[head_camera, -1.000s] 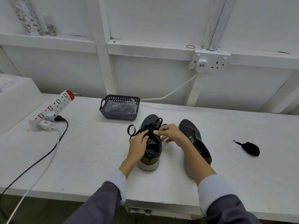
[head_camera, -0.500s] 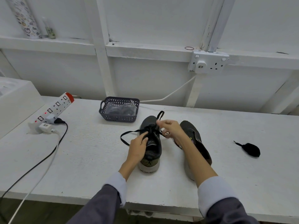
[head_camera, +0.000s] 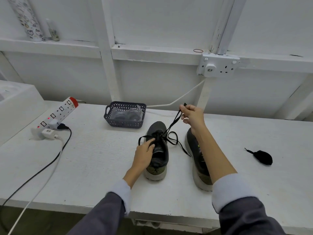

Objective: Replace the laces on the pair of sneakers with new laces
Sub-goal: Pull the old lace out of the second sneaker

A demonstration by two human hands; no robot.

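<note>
Black lace (head_camera: 171,127) drawn up from the laced sneaker (head_camera: 158,151), centre of frame.

The laced sneaker is set flat on the white table (head_camera: 94,158), long axis running lower frame to upper frame, heel nearest the lower edge, toe pointed up-frame at the grey basket (head_camera: 125,123). It is held at the tongue by the left hand (head_camera: 144,154), fingers curled over the upper. The black lace is pinched near its tip between thumb and forefinger of the right hand (head_camera: 192,114), raised right of centre, the other fingers loosely curled. The lace is stretched in a slanted line from the eyelets; a slack loop is laid between the two shoes. The second sneaker (head_camera: 197,160) is placed just right, roughly parallel, toe up-frame, partly covered by the forearm. A black bundle (head_camera: 263,157) is noted far right, a power strip (head_camera: 58,111) at left.
</note>
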